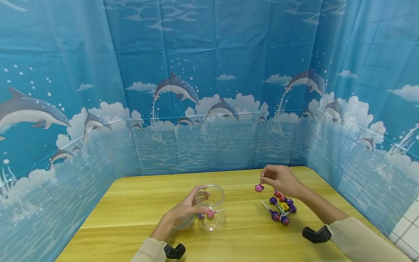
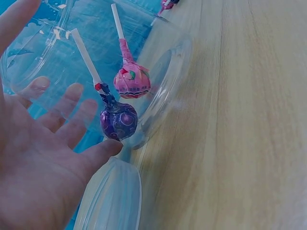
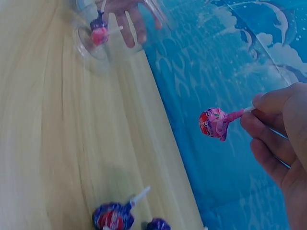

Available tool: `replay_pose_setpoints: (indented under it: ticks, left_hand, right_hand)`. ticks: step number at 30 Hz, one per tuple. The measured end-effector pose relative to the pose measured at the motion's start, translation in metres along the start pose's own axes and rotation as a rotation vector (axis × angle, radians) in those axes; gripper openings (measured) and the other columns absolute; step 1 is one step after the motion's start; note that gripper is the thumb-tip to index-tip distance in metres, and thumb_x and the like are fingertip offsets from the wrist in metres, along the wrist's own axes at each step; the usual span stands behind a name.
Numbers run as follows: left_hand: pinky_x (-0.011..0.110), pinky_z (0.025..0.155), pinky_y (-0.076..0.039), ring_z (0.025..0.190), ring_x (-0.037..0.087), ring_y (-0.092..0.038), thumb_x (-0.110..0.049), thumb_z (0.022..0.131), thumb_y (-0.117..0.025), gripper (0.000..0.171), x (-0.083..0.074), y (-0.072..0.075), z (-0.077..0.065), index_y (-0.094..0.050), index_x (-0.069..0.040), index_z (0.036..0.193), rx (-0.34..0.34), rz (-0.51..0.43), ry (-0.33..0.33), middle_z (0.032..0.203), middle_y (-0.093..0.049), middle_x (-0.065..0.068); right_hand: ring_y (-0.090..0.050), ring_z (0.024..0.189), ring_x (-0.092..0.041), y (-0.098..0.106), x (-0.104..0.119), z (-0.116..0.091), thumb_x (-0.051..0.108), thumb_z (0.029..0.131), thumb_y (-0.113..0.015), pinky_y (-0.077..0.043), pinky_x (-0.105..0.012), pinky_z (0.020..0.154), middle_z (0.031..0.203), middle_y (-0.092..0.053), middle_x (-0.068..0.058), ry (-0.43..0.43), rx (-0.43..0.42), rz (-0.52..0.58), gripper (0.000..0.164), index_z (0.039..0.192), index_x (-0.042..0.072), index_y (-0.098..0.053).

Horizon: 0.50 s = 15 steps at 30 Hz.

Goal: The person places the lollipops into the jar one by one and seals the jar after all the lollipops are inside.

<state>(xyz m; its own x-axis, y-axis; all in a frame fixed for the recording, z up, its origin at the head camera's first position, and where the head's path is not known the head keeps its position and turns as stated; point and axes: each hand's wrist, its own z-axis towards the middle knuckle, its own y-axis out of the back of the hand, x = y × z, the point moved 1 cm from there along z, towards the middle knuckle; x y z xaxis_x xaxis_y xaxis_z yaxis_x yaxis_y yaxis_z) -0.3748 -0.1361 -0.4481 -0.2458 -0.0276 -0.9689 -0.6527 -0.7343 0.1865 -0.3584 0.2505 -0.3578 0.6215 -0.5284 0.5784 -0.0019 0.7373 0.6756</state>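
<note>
My left hand [image 1: 187, 208] holds a clear plastic jar [image 1: 218, 222] upright on the table, thumb and fingers on either side of it. Inside the jar lie a pink lollipop [image 2: 132, 81] and a purple lollipop [image 2: 119, 120], sticks leaning up in the left wrist view. A clear round lid [image 1: 184, 223] lies beside the jar, partly hidden under that hand. Off to the right, my right hand [image 1: 283, 180] pinches the white stick of another pink lollipop [image 3: 213, 122], its wrapped head hanging down above the table.
Several lollipops, mostly purple with a yellow one [image 1: 284, 206] among them, lie in a loose pile near my right forearm. The yellow wooden table [image 1: 131, 203] ends at a blue dolphin-print curtain [image 1: 196, 145] at the back and sides.
</note>
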Motion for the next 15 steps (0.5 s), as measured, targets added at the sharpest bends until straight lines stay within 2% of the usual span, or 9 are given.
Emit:
replay_pose_setpoints:
  ticks: [8,15]
  left_hand:
    - [0.055,0.112,-0.038,0.15,0.044,-0.026,-0.019,0.1,-0.07,0.076,0.001,0.0,0.0,-0.023,-0.014,0.16,-0.013,0.003,0.007,0.156,-0.034,0.018]
    - [0.058,0.113,-0.035,0.149,0.042,-0.028,-0.021,0.098,-0.072,0.079,0.001,0.0,0.0,-0.024,-0.016,0.16,-0.031,0.012,0.016,0.155,-0.037,0.016]
  right_hand:
    - [-0.074,0.087,-0.029,-0.017,0.021,0.031,0.01,0.101,-0.069,-0.058,-0.033,0.076,0.093,-0.074,-0.004,0.042,0.013,0.075,0.005,0.097,0.008,-0.07]
    - [-0.072,0.083,-0.012,-0.033,0.038,0.052,0.004,0.1,-0.069,-0.058,-0.033,0.074,0.091,-0.074,-0.001,0.118,0.006,0.047,0.007,0.096,0.009,-0.071]
